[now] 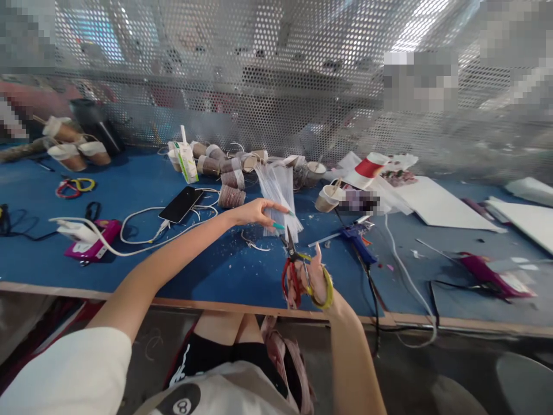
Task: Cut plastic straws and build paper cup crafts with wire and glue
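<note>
My right hand (318, 282) grips a pair of scissors (292, 249) with red and yellow handles, its dark blades parted and pointing away from me. Just ahead of the blade tips is my left hand (254, 212), with teal nails. Its finger and thumb are stretched out and apart over the near end of a bundle of clear plastic strips (276, 187). Whether the fingertips touch the strips I cannot tell. Short white string scraps (256, 246) lie below the left hand. A blue glue gun (359, 243) rests right of the scissors.
Several string-wrapped paper cups (232, 196) stand behind the left hand, near a small drink carton (186, 161). A black phone (181, 204) lies left with white cables. Magenta power strips (95, 242) sit at both sides. A perforated metal screen (207, 86) closes the back.
</note>
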`<state>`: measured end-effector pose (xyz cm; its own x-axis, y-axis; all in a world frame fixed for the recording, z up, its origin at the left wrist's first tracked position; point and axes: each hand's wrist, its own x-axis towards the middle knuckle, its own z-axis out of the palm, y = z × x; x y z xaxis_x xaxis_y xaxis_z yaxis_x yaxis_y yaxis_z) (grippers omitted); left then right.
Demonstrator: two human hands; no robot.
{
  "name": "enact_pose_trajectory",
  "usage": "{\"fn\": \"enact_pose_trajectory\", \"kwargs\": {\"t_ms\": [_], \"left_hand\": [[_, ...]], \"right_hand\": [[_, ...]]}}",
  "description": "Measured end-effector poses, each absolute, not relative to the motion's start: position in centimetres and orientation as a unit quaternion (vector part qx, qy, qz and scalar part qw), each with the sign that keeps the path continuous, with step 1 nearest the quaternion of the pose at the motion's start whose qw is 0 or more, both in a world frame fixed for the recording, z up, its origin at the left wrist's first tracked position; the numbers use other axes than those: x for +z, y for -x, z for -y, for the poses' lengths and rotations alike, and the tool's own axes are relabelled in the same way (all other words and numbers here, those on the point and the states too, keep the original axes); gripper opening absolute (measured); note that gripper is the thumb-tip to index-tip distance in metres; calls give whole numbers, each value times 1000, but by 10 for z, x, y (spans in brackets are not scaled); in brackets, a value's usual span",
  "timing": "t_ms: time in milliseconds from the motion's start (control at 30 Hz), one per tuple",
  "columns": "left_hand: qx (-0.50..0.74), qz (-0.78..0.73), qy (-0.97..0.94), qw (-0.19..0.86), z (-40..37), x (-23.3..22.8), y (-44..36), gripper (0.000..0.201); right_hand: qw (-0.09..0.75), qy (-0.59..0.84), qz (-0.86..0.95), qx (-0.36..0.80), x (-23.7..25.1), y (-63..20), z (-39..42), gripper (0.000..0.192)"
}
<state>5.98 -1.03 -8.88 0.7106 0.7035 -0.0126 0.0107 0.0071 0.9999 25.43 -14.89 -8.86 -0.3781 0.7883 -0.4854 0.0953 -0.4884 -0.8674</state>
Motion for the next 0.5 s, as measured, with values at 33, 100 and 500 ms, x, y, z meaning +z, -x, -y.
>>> {"fn": "enact_pose_trajectory", "kwargs": {"t_ms": [33,100,500], "left_hand": [[256,-273,-668,643,10,-85,-58,59],[241,-269,-690,627,10,-79,-55,66],[211,-233,-770,555,24,-55,-37,68]], "right_hand": [[257,500,445,697,-89,-253,149,77],[283,503,450,682,-91,-251,148,75],[348,445,564,603,-116,-253,141,68]]}}
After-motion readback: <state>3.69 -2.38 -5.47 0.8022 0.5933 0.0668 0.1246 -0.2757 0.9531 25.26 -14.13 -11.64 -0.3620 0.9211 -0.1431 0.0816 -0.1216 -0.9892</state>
